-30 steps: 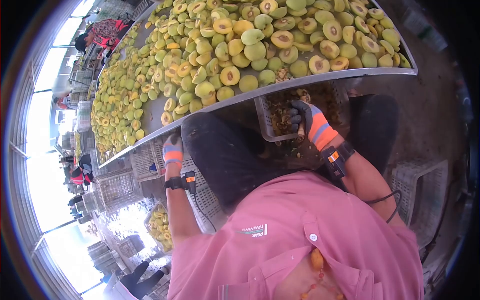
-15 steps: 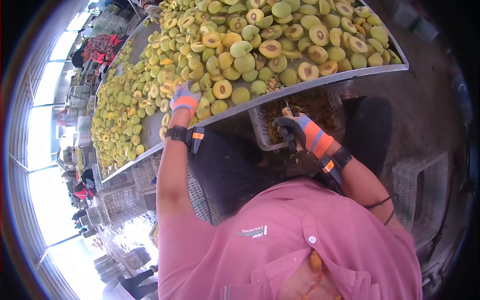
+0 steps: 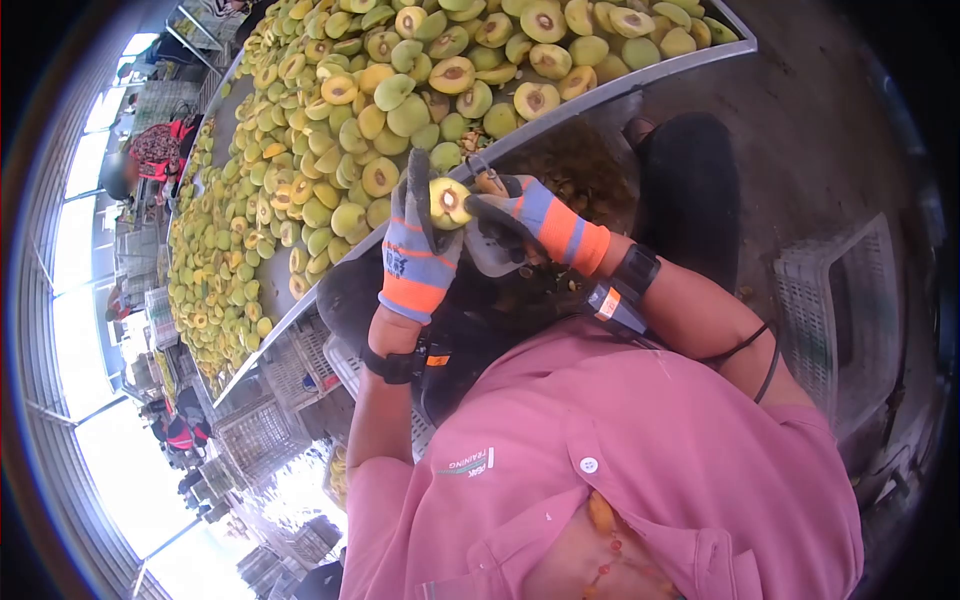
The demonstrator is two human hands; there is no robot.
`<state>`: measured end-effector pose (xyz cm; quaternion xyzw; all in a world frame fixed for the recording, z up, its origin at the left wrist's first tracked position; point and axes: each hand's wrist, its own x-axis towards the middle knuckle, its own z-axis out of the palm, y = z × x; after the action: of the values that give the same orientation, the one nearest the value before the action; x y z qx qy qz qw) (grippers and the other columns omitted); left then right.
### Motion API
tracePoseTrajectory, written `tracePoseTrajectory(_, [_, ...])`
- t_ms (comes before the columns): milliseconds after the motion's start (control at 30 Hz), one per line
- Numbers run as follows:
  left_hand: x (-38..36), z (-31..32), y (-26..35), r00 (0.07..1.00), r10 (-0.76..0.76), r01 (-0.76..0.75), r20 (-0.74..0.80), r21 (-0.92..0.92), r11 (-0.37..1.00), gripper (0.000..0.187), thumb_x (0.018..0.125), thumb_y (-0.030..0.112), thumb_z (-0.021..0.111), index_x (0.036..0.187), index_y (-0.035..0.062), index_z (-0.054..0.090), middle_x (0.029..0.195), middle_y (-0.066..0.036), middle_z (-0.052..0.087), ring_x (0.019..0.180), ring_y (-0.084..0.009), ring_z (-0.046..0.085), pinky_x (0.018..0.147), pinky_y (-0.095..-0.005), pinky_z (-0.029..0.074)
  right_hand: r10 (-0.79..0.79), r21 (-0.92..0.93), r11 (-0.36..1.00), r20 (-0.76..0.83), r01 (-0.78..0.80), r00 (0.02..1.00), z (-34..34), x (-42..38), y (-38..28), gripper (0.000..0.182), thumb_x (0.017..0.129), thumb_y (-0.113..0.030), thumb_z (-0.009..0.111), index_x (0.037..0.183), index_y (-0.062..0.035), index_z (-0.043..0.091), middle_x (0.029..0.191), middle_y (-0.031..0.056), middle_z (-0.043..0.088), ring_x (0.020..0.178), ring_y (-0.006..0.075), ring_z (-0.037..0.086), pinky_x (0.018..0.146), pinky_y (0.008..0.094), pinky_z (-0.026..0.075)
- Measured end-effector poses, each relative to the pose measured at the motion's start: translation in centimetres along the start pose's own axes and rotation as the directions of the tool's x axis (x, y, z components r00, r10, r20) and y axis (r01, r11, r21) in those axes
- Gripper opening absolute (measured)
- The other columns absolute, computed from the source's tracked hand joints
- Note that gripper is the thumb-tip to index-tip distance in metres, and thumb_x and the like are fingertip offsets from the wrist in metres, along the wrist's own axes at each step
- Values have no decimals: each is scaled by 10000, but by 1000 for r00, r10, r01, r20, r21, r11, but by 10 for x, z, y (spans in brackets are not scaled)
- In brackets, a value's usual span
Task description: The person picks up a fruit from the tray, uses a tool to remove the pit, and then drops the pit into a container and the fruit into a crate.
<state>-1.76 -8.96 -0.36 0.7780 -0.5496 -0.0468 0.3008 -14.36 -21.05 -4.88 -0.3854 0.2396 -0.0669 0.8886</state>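
Observation:
Both of my hands wear grey and orange gloves with dark fingers. My left hand point(image 3: 422, 240) holds a halved fruit point(image 3: 449, 203), its cut face and pale brown centre showing, above the near edge of the metal table point(image 3: 640, 78). My right hand point(image 3: 540, 220) touches the right side of that fruit and is closed on a small tool with a wooden handle point(image 3: 490, 181) and a curved metal end. Beyond them, green and yellow fruit halves point(image 3: 380, 176) are heaped on the table.
Below the table's edge is a crate point(image 3: 495, 252) with scraps near it. An upright pale crate point(image 3: 835, 320) stands at the right. Stacked crates point(image 3: 262, 432) and people, one in patterned clothes point(image 3: 158, 152), are at the left.
My left hand has come back from the heap and now holds a fruit half. My right hand has moved up and left with the tool to meet it. The view has shifted.

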Motion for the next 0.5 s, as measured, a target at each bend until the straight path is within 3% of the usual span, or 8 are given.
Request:
tracePoseTrajectory(67, [4,8,-7,996,-82,85,22,-276,957,858,734,-26,682,1485,44,272,1260,-161,523,1116,-285,570,925,-375,497,-3,36,999,55,1,998,-5,-6,-5,208,851,-268,730,863,-82,637,626,15,563,462,98,487,395,269,336])
tracePoseTrajectory(167, [3,2,-1,999,9,6,40,-364,931,757,765,18,705,1425,-9,335,1252,-151,552,1079,-262,593,928,-348,499,13,9,1000,18,-13,1000,-5,-4,-7,194,847,-245,725,884,-73,642,646,21,574,486,103,507,412,268,359])
tracePoseTrajectory(233, [-3,1,19,989,-141,138,46,-636,759,647,781,-7,683,1361,-33,398,1265,-155,543,1084,-246,588,933,-347,498,-11,-5,1000,-5,11,1000,-3,-4,-5,200,845,-237,719,906,-61,645,672,24,589,522,105,523,449,267,387])
tracePoseTrajectory(300, [-8,11,8,988,-157,111,-3,-694,711,540,792,-35,660,1292,-45,458,1250,-157,551,1071,-243,592,929,-348,501,-68,0,998,20,68,997,-3,-5,-1,222,843,-234,713,940,-44,651,712,28,612,577,107,547,508,268,428])
tracePoseTrajectory(333, [-13,28,-26,993,-96,32,-69,-627,778,488,794,-50,648,1254,-46,486,1229,-158,564,1055,-249,599,921,-350,503,-120,-43,992,12,120,993,-3,0,5,236,843,-234,708,961,-38,652,737,30,625,610,109,556,547,275,443])
tracePoseTrajectory(400, [-6,22,-4,989,10,-55,-145,-311,949,415,780,-51,647,1180,-36,541,1124,-162,617,993,-281,622,883,-356,509,-222,-130,967,3,220,975,-3,13,21,267,841,-233,700,1002,-25,654,786,34,650,677,114,576,625,288,472])
tracePoseTrajectory(500, [-6,23,-7,968,56,-83,-245,-100,992,431,747,-42,652,1166,-32,549,1059,-163,636,949,-312,629,857,-367,510,-281,-337,900,35,276,959,-2,9,19,269,836,-211,673,1045,-42,654,853,71,680,732,162,596,709,322,489])
